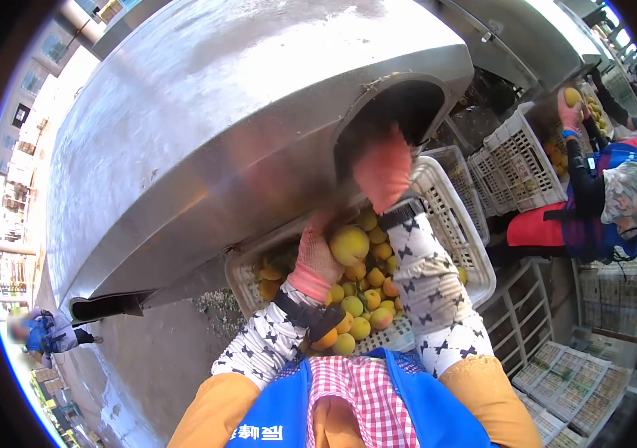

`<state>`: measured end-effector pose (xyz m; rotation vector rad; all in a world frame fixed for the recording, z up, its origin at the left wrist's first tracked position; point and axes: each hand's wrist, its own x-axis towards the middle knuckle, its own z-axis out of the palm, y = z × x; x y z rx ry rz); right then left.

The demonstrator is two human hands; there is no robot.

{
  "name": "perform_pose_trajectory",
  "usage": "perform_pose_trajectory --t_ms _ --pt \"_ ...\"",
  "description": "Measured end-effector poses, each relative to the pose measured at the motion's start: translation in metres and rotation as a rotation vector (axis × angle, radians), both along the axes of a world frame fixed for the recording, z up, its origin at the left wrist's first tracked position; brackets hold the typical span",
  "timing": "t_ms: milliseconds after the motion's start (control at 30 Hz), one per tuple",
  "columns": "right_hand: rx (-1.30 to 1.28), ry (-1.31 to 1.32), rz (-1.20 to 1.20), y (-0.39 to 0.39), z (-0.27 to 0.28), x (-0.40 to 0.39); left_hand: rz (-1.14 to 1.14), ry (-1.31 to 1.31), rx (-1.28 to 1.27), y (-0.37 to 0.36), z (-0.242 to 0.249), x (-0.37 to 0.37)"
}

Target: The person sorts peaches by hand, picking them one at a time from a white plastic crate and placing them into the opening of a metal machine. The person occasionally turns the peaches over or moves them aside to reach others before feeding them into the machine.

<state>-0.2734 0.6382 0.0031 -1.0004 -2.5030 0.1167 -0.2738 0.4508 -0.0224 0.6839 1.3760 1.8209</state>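
Observation:
My left hand point(317, 257), in a pink glove, is closed around a large yellow peach point(350, 245) above the crate. My right hand point(383, 170), also gloved in pink, reaches into the dark round opening point(424, 101) of a metal machine; its fingers are lost in shadow and blur. Below both hands is a white plastic crate point(480, 263) holding many yellow and orange peaches point(359, 327). Patterned sleeves and dark wrist bands cover my forearms and hide part of the fruit.
The machine's broad metal top point(206, 82) slopes over the crate's far side. At right a co-worker point(617, 187) holds a fruit beside another white crate point(520, 164). Several crates point(572, 388) stand lower right, near a metal rack point(520, 313). Another person point(38, 332) is far left.

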Motion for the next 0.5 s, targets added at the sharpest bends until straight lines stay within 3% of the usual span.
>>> perform_pose_trajectory --t_ms 33,100,133,200,233,267,333,467,500 --pt "-0.015 -0.01 -0.001 -0.001 0.006 0.006 -0.001 -0.01 -0.015 -0.005 0.001 0.005" --pt "-0.261 0.678 0.23 0.007 0.045 0.019 0.099 0.288 -0.076 -0.001 0.005 0.005" --pt "-0.265 0.676 0.238 0.001 0.063 0.031 0.109 0.287 -0.078 0.0 0.004 0.003" --pt "-0.589 0.659 0.3 -0.027 0.087 0.073 0.154 0.032 -0.003 0.002 0.004 -0.002" --pt "-0.681 0.527 0.402 -0.036 0.082 0.091 0.163 0.03 -0.002 0.002 0.005 -0.002" --pt "-0.768 0.391 0.502 -0.044 0.076 0.105 0.159 0.106 -0.014 0.003 0.009 -0.001" --pt "-0.559 0.256 0.593 -0.061 0.067 0.117 0.154 0.18 -0.034 0.003 0.023 -0.001" --pt "-0.505 0.322 0.481 -0.068 0.053 0.118 0.016 0.334 -0.011 0.012 0.047 0.0" --pt "-0.515 0.427 0.454 -0.062 0.056 0.113 0.012 0.766 -0.2 0.014 0.048 -0.002"
